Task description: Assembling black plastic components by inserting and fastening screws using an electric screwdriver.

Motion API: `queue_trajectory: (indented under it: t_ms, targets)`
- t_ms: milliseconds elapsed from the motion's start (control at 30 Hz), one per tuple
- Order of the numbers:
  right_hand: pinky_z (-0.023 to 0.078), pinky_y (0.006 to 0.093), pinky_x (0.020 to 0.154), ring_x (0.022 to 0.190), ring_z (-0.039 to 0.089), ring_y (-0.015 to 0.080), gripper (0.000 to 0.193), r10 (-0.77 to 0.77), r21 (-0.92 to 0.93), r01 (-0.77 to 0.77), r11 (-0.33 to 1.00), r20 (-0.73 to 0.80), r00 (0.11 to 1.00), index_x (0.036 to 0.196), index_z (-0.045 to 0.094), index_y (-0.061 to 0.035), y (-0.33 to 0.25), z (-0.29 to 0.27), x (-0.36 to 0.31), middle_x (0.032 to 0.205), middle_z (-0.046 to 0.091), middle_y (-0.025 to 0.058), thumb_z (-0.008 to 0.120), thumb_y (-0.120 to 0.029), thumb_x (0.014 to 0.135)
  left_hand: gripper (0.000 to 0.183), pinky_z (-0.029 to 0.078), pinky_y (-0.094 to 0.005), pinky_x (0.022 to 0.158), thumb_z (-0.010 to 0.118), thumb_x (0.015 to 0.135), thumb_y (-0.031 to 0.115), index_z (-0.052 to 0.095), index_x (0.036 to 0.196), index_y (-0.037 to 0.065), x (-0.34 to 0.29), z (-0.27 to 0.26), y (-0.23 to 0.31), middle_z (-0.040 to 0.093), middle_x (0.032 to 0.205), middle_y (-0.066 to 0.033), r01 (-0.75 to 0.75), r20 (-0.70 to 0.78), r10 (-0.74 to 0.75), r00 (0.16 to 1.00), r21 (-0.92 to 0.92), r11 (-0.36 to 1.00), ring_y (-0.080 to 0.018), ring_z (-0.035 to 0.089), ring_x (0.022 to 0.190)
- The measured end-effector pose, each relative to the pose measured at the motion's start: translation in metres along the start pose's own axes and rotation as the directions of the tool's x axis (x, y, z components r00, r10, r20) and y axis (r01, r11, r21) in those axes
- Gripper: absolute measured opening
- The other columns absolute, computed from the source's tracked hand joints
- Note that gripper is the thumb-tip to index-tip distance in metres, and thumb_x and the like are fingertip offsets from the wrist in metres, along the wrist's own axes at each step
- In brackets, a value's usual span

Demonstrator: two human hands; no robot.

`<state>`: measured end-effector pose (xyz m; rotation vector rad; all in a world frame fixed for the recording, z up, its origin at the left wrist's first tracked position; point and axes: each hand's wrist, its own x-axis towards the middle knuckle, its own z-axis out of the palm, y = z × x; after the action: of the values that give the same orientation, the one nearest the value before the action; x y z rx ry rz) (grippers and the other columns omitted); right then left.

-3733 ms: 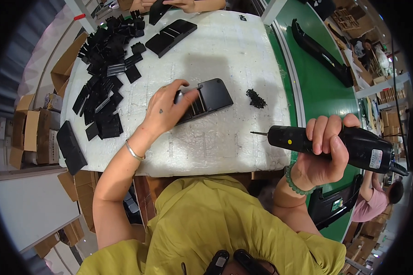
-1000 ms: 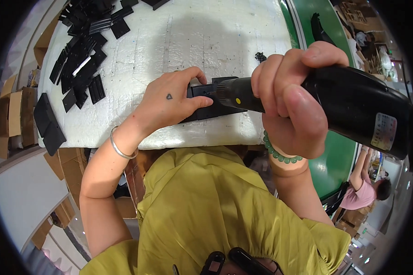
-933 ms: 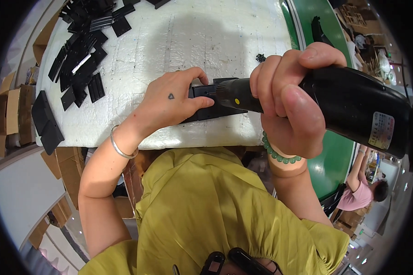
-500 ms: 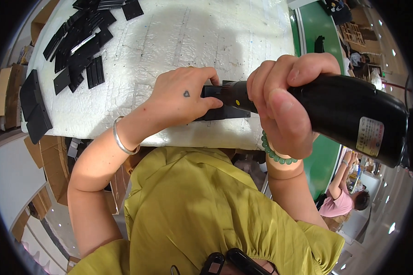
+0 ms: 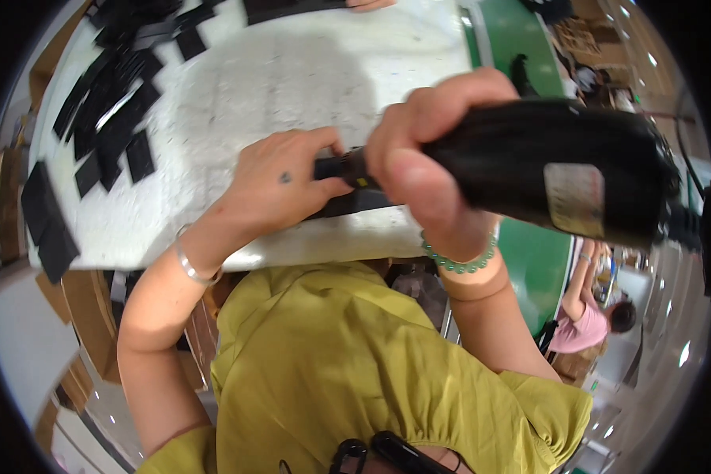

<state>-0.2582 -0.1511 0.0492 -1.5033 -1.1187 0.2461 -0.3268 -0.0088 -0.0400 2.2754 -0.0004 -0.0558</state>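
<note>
My right hand (image 5: 442, 154) is wrapped round a black electric screwdriver (image 5: 561, 170) with a pale label. Its narrow front end points down and left at a flat black piece (image 5: 363, 201) on the white padded table. My left hand (image 5: 280, 182) rests on that work, with thumb and forefinger pinching a small black part (image 5: 326, 167) right at the tool's tip. The tip itself is hidden, so I cannot tell whether it touches the part.
Loose black plates (image 5: 118, 103) lie heaped at the far left of the white table (image 5: 268, 95). Larger black pieces (image 5: 51, 221) sit on its left edge. Another person's hand (image 5: 369, 4) is beside a long black piece (image 5: 292, 8) at the far edge. A green surface (image 5: 521, 229) runs along the right.
My hands, the screwdriver and the work appear further left in view, as the whole view has shifted. A long black piece and another person's hand have come into sight at the far edge.
</note>
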Motion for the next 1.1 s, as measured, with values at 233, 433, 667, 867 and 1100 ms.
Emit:
queue_trajectory:
  t_ms: [233,433,667,867,1100]
  targets:
    - [0.041,0.0290,0.050,0.046,0.042,0.0141,0.022,-0.079,0.255,0.311,0.915,-0.644,0.761,0.096,0.047,0.0031,-0.002,-0.071,0.000,0.061,0.045,0.0049,0.052,0.000,0.075,0.038,0.045,-0.0365,0.071,0.073,0.069,0.022,0.060,0.100,0.006,-0.005,0.000,0.016,0.061,0.085,-0.0142,0.014,0.094,-0.011,0.995,-0.034,0.999,-0.0320,0.057,0.080]
    - [0.040,0.0274,0.046,0.046,0.047,0.0148,0.019,-0.025,0.148,0.194,0.970,-0.730,0.683,0.090,0.049,0.0042,0.041,-0.094,-0.019,0.062,0.048,0.0058,0.055,0.003,0.072,0.046,0.044,-0.0373,0.075,0.078,0.066,0.024,0.061,0.104,0.004,0.004,-0.002,0.031,0.055,0.096,-0.0102,-0.283,-0.256,0.300,0.919,0.102,0.954,-0.0284,0.050,0.089]
    - [0.040,0.0260,0.046,0.047,0.049,0.0134,0.019,0.036,0.179,0.138,0.974,-0.723,0.690,0.089,0.049,0.0046,0.063,-0.092,-0.018,0.062,0.047,0.0055,0.054,0.006,0.070,0.031,0.042,-0.0345,0.082,0.075,0.068,0.014,0.063,0.095,0.003,0.013,0.002,0.036,0.057,0.097,-0.0106,-0.194,-0.135,0.193,0.972,0.010,0.981,-0.0283,0.051,0.095]
    - [0.039,0.0269,0.047,0.046,0.045,0.0138,0.020,0.002,0.226,0.235,0.945,-0.725,0.689,0.091,0.048,0.0042,0.046,-0.093,-0.020,0.062,0.047,0.0055,0.053,0.006,0.072,0.023,0.043,-0.0361,0.078,0.073,0.070,0.015,0.067,0.089,0.005,0.056,0.024,0.034,0.061,0.087,-0.0089,-0.327,-0.220,0.334,0.916,0.067,0.942,-0.0281,0.052,0.091]
    - [0.040,0.0281,0.050,0.048,0.043,0.0135,0.023,-0.024,0.261,0.299,0.918,-0.716,0.698,0.097,0.046,0.0029,0.025,-0.093,-0.031,0.062,0.048,0.0058,0.052,0.003,0.075,0.015,0.042,-0.0383,0.076,0.071,0.072,0.019,0.070,0.082,0.009,0.110,0.057,0.036,0.064,0.080,-0.0019,-0.550,-0.215,0.577,0.788,0.177,0.816,-0.0242,0.055,0.089]
